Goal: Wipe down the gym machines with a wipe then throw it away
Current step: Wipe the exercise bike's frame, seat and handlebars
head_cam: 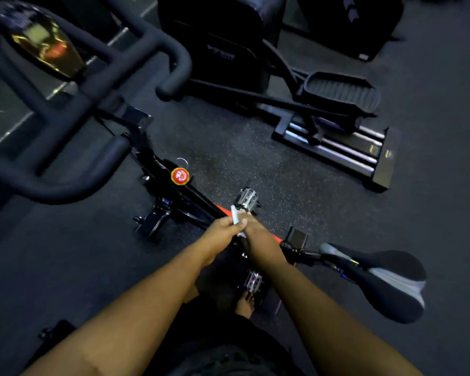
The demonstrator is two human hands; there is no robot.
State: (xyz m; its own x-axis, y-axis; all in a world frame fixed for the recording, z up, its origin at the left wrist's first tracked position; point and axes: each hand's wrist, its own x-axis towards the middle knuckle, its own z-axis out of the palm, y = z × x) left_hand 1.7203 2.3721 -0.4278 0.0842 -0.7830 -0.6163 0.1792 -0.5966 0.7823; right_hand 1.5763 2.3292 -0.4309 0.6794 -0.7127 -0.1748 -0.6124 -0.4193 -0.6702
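I look down on a black exercise bike (174, 196) with a red knob (180, 175), dark handlebars (73, 169) at the left and a black and grey saddle (388, 278) at the right. Both hands meet over the frame near the far metal pedal (247, 198). My left hand (223, 234) pinches a small white wipe (235, 216), bunched and sticking up between the hands. My right hand (258, 234) is curled against the same wipe from the other side. A second pedal (253, 281) shows below my forearms.
An elliptical machine (334, 115) with a ribbed foot plate and chrome rails stands on the speckled rubber floor (228, 147) at the upper right. The bike's console (46, 47) glows at the top left. My bare foot (245, 303) is beside the near pedal.
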